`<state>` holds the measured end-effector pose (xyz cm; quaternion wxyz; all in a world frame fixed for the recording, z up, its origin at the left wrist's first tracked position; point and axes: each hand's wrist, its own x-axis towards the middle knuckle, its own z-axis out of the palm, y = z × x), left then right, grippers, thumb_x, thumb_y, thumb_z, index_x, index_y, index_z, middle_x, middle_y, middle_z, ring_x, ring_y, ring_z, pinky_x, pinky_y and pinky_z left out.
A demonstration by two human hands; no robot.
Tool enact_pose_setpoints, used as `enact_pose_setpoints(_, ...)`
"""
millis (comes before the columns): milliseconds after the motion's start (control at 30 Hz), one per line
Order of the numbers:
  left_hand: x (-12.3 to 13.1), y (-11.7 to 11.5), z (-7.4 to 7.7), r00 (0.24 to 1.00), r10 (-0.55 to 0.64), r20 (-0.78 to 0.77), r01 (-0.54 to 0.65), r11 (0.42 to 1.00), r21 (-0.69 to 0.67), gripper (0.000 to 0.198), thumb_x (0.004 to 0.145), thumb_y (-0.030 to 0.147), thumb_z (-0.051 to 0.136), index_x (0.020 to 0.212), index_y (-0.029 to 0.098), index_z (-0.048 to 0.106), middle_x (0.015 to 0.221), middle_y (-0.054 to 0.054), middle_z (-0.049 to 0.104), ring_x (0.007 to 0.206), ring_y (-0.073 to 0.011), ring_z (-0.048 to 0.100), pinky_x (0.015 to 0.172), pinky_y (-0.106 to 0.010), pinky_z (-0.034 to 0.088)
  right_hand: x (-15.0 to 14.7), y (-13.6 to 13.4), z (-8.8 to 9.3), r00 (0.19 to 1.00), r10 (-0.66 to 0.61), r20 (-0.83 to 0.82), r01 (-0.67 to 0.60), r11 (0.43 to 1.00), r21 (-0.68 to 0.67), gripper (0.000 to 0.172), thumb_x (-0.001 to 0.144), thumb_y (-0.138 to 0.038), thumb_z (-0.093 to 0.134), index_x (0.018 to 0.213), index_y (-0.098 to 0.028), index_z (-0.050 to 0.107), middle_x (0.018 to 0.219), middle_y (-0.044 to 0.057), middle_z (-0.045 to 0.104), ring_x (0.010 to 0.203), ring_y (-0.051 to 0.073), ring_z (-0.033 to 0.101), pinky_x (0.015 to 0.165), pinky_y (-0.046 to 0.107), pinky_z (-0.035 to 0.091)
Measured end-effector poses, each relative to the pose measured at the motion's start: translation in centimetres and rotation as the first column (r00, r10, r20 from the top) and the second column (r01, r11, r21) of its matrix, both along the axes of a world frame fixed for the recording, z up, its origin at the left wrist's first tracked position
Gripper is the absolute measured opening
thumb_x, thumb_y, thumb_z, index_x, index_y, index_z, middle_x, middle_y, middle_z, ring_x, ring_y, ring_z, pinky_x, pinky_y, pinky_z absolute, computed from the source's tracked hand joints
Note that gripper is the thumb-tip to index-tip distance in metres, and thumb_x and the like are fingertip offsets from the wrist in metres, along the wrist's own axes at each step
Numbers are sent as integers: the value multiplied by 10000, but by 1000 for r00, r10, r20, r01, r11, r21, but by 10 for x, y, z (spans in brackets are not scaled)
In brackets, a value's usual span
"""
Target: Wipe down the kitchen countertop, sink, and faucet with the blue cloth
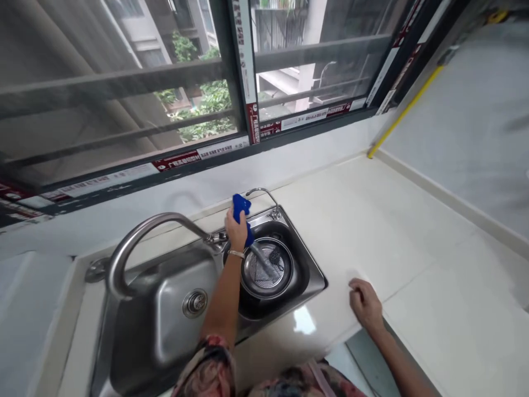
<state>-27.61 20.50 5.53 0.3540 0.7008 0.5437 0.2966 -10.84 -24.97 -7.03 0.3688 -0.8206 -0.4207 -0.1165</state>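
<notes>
My left hand (236, 227) is closed around a blue cloth (241, 205) behind the smaller sink bowl, close to the slim tap (270, 197). Part of the cloth hangs below the fingers. A pale streak that looks like water runs from under it into a round perforated metal basket (255, 278) standing in that bowl. A small dark scrubber-like pad (275, 257) lies inside the basket. Over the front of the counter, my right hand (366, 304) is loosely curled into a fist, with nothing visible in it.
The larger steel sink bowl (136, 325) with its drain (195, 302) is at left, under a big curved faucet (142, 223). A white counter (413, 237) extends right. Behind stands a window (198, 149); a yellow pipe (407, 113) runs along the right wall.
</notes>
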Motion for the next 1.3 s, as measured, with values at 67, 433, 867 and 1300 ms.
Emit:
enact_pose_setpoints(67, 13, 18, -11, 994, 89, -57, -82, 990, 113, 641, 1031, 459, 410, 1587, 143, 362, 1587, -256, 406, 1429, -350, 455, 1203, -518, 374, 1, -1, -1, 1000, -30, -4, 30, 1000, 6, 142, 956, -174, 507, 1016, -210, 631, 1040, 74, 725, 986, 225, 690, 903, 409, 572)
enact_pose_setpoints(433, 33, 66, -88, 902, 5, -432, 88, 977, 196, 549, 1045, 425, 328, 1454, 160, 581, 1385, -237, 540, 1236, -359, 538, 1089, -498, 428, -8, -11, 14, 997, -53, -50, 49, 996, -73, 147, 941, -152, 548, 1039, -201, 645, 1061, 91, 722, 980, 231, 693, 877, 401, 563)
enact_pose_setpoints(867, 64, 61, -94, 873, -175, -455, 312, 918, 244, 603, 1058, 472, 292, 1534, 189, 531, 1396, -224, 549, 1181, -367, 530, 1004, -520, 461, -6, -15, 14, 998, -64, -18, 60, 983, -173, 110, 925, -180, 553, 1012, -201, 617, 1043, 109, 705, 951, 240, 673, 828, 400, 554)
enact_pose_setpoints(1300, 91, 67, -88, 716, -446, -538, 628, 748, 216, 543, 1068, 460, 346, 1534, 274, 553, 1457, -160, 552, 1252, -335, 531, 992, -456, 481, -8, -17, 13, 996, -81, -22, 75, 974, -213, 117, 921, -154, 555, 1021, -201, 593, 1043, 100, 682, 953, 228, 663, 831, 389, 550)
